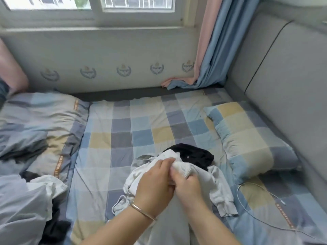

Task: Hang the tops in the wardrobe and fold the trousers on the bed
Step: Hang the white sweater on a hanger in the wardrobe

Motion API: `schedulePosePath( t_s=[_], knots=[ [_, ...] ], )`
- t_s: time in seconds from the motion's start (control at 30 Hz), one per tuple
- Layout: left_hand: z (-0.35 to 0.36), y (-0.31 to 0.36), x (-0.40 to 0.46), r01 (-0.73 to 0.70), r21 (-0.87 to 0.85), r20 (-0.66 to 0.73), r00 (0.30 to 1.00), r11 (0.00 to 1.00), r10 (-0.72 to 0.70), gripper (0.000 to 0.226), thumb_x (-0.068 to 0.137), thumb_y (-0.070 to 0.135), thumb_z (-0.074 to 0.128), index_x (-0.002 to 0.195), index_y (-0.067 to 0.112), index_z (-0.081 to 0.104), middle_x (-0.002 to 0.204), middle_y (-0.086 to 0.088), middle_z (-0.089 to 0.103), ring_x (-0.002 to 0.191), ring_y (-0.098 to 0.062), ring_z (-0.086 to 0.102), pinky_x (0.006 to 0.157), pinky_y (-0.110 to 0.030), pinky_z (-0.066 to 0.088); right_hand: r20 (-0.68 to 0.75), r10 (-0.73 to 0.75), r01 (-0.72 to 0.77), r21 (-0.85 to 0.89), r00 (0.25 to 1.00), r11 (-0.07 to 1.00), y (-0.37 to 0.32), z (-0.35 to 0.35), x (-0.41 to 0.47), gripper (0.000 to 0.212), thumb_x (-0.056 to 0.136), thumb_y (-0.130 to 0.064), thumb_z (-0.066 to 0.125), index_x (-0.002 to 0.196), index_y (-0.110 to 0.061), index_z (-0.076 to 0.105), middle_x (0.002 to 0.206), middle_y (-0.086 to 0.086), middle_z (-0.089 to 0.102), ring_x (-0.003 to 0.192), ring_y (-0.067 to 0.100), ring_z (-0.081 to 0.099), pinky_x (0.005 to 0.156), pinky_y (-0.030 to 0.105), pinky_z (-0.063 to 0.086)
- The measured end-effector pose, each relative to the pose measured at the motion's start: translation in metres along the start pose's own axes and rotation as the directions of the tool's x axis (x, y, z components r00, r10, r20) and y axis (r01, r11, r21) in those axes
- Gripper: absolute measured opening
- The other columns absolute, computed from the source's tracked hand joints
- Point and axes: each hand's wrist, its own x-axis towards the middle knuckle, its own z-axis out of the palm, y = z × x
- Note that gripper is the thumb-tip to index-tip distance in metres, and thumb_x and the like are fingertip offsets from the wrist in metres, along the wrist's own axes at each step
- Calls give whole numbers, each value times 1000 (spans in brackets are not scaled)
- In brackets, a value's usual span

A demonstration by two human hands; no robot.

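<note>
Apparently I'm sorting out the white top on the bed — left hand and right hand both pinching its ribbed cuff — next I should shake it open to hang.

The left hand and right hand cover the middle of the white top, so how its folds lie between them cannot be told. The black garment behind it is half buried under the white cloth; top or trousers, I can't say. At the near left, a heap of clothes runs off the edge. The cable at the near right leaves the picture. Both forearms are cut off at the near edge. The print on the sheet's orange strip is too small to read.
</note>
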Motion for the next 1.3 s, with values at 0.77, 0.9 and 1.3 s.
schedulePosePath(
  t_s=[0.77,0.9,1.3],
  knots=[
    [-237,222,-15,-399,-522,53,867,754,495,24,87,31,63,67,18,60,62,2,51,60,-16,44,56,-27,37,-757,-367,2,-435,540,901,-115,-209,-373,25,82,-28,70,78,-3,67,76,19,65,77,27,59,64,32,40],
    [-209,255,-56,-423,-493,213,788,760,578,23,89,29,59,78,9,65,76,-4,59,74,-20,51,69,-30,39,-786,-291,34,-326,546,945,-114,-204,-473,17,77,-32,73,88,-19,72,91,12,70,86,23,62,74,28,41],
    [-195,403,-347,112,-797,600,247,593,761,26,67,31,80,77,8,72,75,-10,72,65,-22,68,71,-32,55,-987,-112,307,-72,112,949,-57,-164,-791,34,62,-52,72,60,-18,75,63,2,72,59,15,69,58,20,54]
  ],
)
